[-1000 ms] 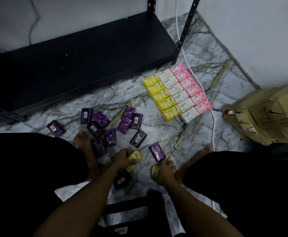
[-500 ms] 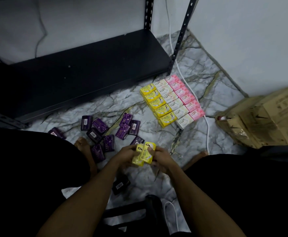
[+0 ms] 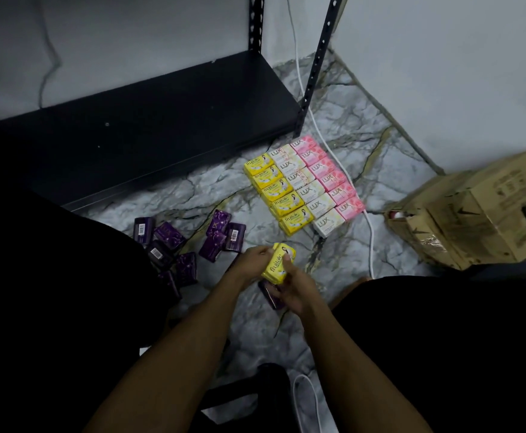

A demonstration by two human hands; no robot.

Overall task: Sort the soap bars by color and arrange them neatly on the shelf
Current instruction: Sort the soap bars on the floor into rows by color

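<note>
- Soap in yellow wrappers (image 3: 279,263) sits between both hands above the marble floor (image 3: 211,189); it looks like two bars stacked.
- The left hand (image 3: 254,260) grips the stack's left edge with curled fingers; the right hand (image 3: 293,287) curls round its lower right side, thumb (image 3: 287,261) pressed on the top face.
- The stack's long axis runs from the lower left up to the upper right, printed face up.
- The cardboard box (image 3: 474,210) lies on its side at the right; what it holds I cannot tell.
- The black shelf (image 3: 149,126) carries no soap.
- On the floor lie three neat columns: yellow bars (image 3: 282,195), cream bars (image 3: 307,189), pink bars (image 3: 329,178), sides touching.
- Purple bars (image 3: 193,242) lie scattered to the left, pointing every way; one purple bar (image 3: 271,295) lies under the hands.
</note>
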